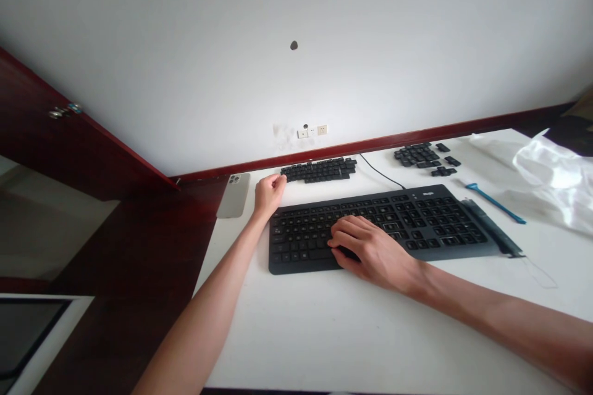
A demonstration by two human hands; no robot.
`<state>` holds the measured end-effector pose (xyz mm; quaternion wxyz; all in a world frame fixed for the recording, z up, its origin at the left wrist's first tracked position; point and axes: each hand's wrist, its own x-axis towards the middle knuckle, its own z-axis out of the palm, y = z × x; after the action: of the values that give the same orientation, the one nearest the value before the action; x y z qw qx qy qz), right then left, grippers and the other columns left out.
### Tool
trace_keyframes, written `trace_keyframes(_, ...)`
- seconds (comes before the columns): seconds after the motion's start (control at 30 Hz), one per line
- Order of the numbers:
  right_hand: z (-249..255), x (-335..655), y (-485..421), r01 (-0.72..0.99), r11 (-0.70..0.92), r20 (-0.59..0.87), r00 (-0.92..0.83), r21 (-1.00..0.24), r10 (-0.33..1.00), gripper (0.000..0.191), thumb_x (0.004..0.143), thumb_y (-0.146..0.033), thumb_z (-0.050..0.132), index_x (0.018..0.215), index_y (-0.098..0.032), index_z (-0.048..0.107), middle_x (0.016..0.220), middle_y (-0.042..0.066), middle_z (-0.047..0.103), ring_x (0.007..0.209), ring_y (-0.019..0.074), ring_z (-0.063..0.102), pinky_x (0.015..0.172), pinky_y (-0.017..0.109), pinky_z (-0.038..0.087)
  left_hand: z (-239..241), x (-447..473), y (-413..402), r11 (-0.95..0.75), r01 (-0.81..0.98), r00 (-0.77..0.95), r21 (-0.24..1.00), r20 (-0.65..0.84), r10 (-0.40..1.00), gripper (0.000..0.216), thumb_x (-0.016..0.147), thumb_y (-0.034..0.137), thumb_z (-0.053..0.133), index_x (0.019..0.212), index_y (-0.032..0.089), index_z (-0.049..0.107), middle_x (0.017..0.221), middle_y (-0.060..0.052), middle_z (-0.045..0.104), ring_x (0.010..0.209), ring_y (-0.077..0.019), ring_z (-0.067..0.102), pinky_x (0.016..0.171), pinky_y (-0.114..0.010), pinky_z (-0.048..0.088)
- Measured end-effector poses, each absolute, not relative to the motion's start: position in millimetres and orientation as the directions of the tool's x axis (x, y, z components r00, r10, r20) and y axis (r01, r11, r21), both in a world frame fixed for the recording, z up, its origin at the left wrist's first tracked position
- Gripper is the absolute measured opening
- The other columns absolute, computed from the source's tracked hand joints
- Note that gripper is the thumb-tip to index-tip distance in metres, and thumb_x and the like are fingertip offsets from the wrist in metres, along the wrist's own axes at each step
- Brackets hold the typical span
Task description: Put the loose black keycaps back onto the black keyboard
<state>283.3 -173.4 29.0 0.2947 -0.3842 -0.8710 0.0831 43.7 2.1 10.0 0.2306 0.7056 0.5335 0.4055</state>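
Head view: a black full-size keyboard (393, 208) lies flat on the white desk (306, 327), its right end angled slightly farther away, and bare square key sockets show in its right part. Over its middle, the right hand (365, 251) rests with fingers bent and drawn close to the thumb; whether a key is pinched under them cannot be told. Just beyond the keyboard's far left corner is the left hand (269, 196), its fingers curled together, their tips next to the left end of a row-arranged block of loose black keycaps (319, 170); whether it holds one cannot be told.

A smaller group of black keycaps (414, 155) sits behind the keyboard's right half, with a few lying apart from it. Between the two groups, a thin black cable (383, 173) runs from the keyboard's rear edge. Along the keyboard's right end lies a dark, narrow rod (493, 229) with a thin cord loop; farther right are a slim blue tool (496, 203) and a crumpled translucent plastic bag (553, 163). Left of the keyboard, a smartphone (234, 197) lies camera side up. Wall sockets (312, 131) are behind the keyboard.
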Motion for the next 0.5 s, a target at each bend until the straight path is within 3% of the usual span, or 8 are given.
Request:
trace_keyframes(0.23,29.2,286.8,-167.3,0.505,0.703,0.433,-0.557,-0.501,0.709,0.013,0.104,-0.016,0.059,0.103,-0.018,0.072,0.105,0.009,0.075,0.1,0.022,0.07,0.086,0.037,0.061,8.4,42.8,4.3,-0.337,0.578,0.116,0.743,0.334,0.936,0.047,0.093,0.043,0.055,0.062,0.021,0.027,0.058,0.004,0.026,0.059,-0.012,0.029,0.059,-0.029,0.021)
trace_keyframes(0.37,26.0,289.6,-166.3,0.504,0.696,0.441,-0.541,-0.512,0.716,0.016,0.105,-0.02,0.059,0.112,-0.018,0.074,0.105,0.009,0.077,0.099,0.0217,0.072,0.085,0.037,0.063,9.0,43.0,4.3,-0.338,0.581,0.117,0.74,0.335,0.935,0.048,0.093,0.042,0.055,0.062,0.021,0.026,0.058,0.004,0.025,0.059,-0.012,0.028,0.059,-0.029,0.021)
trace_keyframes(0.5,26.4,289.7,-166.8,0.501,0.708,0.464,-0.536,-0.498,0.705,0.017,0.105,-0.02,0.059,0.107,-0.017,0.076,0.106,0.01,0.077,0.099,0.0218,0.072,0.085,0.038,0.064,8.2,42.7,4.4,-0.349,0.571,0.119,0.743,0.345,0.931,0.048,0.094,0.041,0.056,0.062,0.021,0.026,0.058,0.004,0.025,0.059,-0.012,0.028,0.059,-0.029,0.021)
